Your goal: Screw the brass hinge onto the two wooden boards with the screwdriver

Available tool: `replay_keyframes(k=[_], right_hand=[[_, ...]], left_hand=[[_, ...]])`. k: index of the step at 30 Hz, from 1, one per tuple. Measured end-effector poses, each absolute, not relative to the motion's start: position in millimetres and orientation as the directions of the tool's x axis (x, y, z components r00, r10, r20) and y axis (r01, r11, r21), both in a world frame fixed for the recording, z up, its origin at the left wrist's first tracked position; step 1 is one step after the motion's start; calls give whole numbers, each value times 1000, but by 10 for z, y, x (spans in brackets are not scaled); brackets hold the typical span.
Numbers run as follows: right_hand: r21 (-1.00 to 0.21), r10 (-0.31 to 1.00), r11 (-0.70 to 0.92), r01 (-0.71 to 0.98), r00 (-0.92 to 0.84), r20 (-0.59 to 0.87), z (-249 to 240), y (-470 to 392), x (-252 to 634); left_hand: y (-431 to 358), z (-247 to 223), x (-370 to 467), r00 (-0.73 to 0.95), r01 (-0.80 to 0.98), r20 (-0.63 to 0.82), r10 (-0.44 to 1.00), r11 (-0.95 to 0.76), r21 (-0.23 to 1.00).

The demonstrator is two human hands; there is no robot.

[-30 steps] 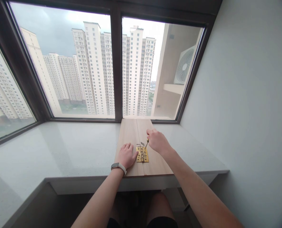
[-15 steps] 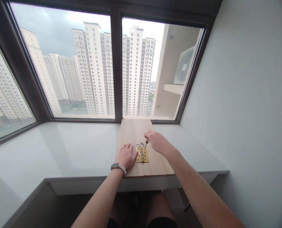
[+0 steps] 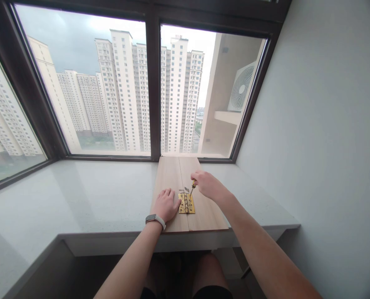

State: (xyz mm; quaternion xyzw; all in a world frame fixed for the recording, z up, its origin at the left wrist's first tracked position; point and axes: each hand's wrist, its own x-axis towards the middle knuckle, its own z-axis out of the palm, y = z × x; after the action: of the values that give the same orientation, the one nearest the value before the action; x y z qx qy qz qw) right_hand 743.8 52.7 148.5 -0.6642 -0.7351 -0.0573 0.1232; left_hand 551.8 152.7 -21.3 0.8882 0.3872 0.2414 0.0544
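A gold hinge (image 3: 187,203) lies flat across the seam between two pale wooden boards (image 3: 169,172). My left hand (image 3: 166,204) rests spread on the left board, its thumb at the hinge's left edge. Above the hinge's right leaf, my right hand (image 3: 206,183) grips a screwdriver (image 3: 193,186) by its yellow handle. The shaft slants down to the upper part of that leaf; whether a screw sits under the tip is too small to tell. Several dark screws (image 3: 186,189) lie on the boards just beyond the hinge.
The boards lie on a white windowsill counter (image 3: 110,195), reaching from its front edge back to the dark window frame (image 3: 154,104). A pale wall (image 3: 315,124) rises on the right. My legs show below the counter.
My right hand has shifted very slightly to the right with the screwdriver, its grip slightly turned. My left hand stays in place on the board.
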Motion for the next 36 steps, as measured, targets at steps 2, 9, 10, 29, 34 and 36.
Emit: replay_keyframes(k=[2,9,10,29,34,36], right_hand=[[-73,966,97,993,-77,248,1495,526,7421],[-3,961,14,1000,-13,276,1493,478,7327],[13,960,0,1000,-4,280,1485,470,7318],[-1,970,13,1000,-12,244,1463,489,7330],[27,955,-107,994,95,280,1446,496,7237],[28,946,-154,988,139,291,1436,495,7205]], left_hand=[[1524,-208,5520,583,664,384,716,-692,283],[1518,-198,5532,582,663,387,715,-693,284],[1517,-196,5533,582,662,387,715,-693,284],[1525,-213,5534,574,672,384,723,-684,284],[1507,-187,5540,574,677,368,732,-677,290],[1498,-172,5539,576,677,359,735,-675,295]])
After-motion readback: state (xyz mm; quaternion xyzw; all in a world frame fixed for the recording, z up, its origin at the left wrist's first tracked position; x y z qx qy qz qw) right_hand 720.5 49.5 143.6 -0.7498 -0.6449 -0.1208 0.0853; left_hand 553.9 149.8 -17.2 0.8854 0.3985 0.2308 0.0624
